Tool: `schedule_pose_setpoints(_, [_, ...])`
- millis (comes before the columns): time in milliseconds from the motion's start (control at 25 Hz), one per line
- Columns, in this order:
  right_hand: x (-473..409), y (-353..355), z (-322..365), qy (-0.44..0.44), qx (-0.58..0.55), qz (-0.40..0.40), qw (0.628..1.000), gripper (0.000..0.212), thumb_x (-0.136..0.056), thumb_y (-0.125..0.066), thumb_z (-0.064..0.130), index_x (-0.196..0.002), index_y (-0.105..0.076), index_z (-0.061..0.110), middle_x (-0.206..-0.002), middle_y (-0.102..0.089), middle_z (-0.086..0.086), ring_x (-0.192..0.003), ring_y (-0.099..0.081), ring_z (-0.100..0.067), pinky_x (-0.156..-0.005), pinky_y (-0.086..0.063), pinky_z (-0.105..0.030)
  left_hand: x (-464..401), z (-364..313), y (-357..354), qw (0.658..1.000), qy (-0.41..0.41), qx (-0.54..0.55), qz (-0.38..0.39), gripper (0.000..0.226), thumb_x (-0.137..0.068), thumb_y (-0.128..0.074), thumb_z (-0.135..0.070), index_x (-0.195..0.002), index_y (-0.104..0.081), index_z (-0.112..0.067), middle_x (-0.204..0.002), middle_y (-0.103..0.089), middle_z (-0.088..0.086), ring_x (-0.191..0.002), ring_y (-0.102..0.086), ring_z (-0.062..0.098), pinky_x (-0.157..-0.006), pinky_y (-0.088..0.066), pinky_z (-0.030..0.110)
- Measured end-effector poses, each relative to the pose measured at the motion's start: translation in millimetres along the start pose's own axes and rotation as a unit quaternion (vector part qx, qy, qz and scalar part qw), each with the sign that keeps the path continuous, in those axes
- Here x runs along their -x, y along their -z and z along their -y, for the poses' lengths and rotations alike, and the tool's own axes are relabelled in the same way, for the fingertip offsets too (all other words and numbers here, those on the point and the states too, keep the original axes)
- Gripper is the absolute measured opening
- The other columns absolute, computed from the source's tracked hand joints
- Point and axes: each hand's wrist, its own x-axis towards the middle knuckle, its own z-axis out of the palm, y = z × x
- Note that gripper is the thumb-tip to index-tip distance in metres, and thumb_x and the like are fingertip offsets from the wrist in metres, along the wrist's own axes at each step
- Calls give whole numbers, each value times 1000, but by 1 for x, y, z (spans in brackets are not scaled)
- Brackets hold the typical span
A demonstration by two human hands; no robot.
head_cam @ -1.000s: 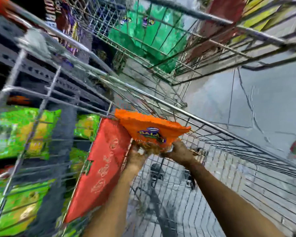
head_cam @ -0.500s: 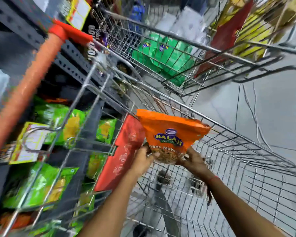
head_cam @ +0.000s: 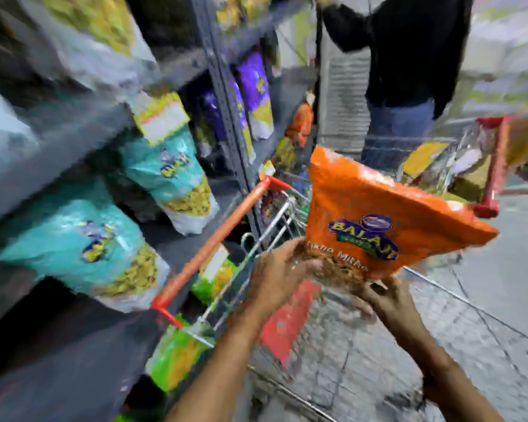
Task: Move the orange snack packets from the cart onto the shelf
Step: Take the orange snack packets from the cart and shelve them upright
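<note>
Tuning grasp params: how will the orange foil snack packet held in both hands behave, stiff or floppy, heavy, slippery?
The orange foil snack packet looks puffed and holds its shape above the left hand and right hand, so probably semi-stiff rather than floppy. Likely light for its size: it is gripped only at the bottom edge. The glossy film may be slippery, and the contents probably crush easily.

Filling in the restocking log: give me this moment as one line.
held: orange Balaji snack packet | left hand: bottom-left edge | right hand: bottom-right edge | position: above cart | shelf: not reached
</note>
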Motion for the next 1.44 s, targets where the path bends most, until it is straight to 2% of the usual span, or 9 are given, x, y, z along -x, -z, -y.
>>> schedule_pose_setpoints(200, [41, -69, 156, 206, -40, 17, 978, 42, -74, -78, 36, -111, -62, 23, -106, -74, 6, -95, -67, -5, -86, -54, -21, 64, -103, 139, 980, -107, 35, -163, 29, -75, -64, -52, -101, -67, -40, -100, -76, -10, -91, -69, 1, -83, -55, 29])
schedule_pose_setpoints(320, [69, -114, 230, 310, -60, 77, 946, 55, -72, -79, 7, -123, -59, 10, -119, -70, -10, -103, -65, -15, -95, -50, -29, 114, -140, 215, 953, -142, -16, -266, 43, -73, -59, -65, -98, -68, -32, -91, -78, -9, -87, -70, 3, -81, -56, 33])
schedule_pose_setpoints(480, [100, -176, 291, 373, -93, 155, 910, 55, -74, -77, 2, -126, -60, 10, -122, -71, -5, -109, -66, -15, -98, -51, -25, 171, -156, 286, 910, -161, -43, -381, 25, -72, -58, -69, -86, -66, -50, -89, -78, -12, -86, -72, 2, -80, -59, 39])
schedule_pose_setpoints(640, [121, -244, 324, 386, -113, 225, 887, 56, -77, -79, 20, -129, -58, 21, -121, -71, -2, -114, -67, -20, -98, -52, -46, 222, -156, 339, 868, -133, -69, -473, 22, -73, -60, -67, -89, -66, -53, -81, -76, -20, -83, -70, -6, -76, -60, 33])
schedule_pose_setpoints(760, [126, -286, 329, 372, -133, 255, 883, 62, -73, -81, 34, -130, -58, 24, -120, -72, 1, -113, -67, -17, -99, -51, -49, 239, -144, 362, 849, -79, -68, -517, 22, -69, -60, -66, -80, -66, -48, -67, -68, -33, -76, -65, -16, -69, -56, 22])
schedule_pose_setpoints(920, [120, -333, 330, 346, -136, 306, 876, 58, -75, -80, 27, -129, -59, 26, -122, -72, 3, -115, -66, -17, -102, -49, -49, 247, -126, 385, 824, -23, -96, -558, 35, -72, -59, -62, -90, -70, -35, -61, -63, -33, -66, -59, -20, -59, -45, 7])
schedule_pose_setpoints(1160, [93, -372, 329, 333, -101, 355, 867, 52, -82, -76, 17, -130, -58, 27, -125, -69, 11, -118, -63, -8, -101, -50, -30, 237, -103, 406, 807, 45, -152, -570, 38, -80, -56, -57, -100, -71, -28, -82, -74, -16, -64, -53, -17, -56, -40, 9])
schedule_pose_setpoints(1280, [76, -388, 325, 339, -69, 375, 860, 48, -83, -76, 25, -127, -58, 33, -124, -69, 13, -118, -63, -7, -100, -50, -35, 229, -90, 410, 801, 73, -161, -573, 43, -79, -51, -60, -97, -70, -26, -73, -67, -19, -72, -62, -8, -56, -44, 13])
schedule_pose_setpoints(1440, [62, -406, 321, 341, -46, 380, 858, 55, -74, -78, 43, -124, -61, 28, -119, -72, 11, -113, -66, -8, -98, -52, -45, 222, -73, 418, 788, 118, -227, -561, 41, -85, -47, -57, -98, -67, -24, -90, -76, -2, -86, -69, 17, -69, -51, 35])
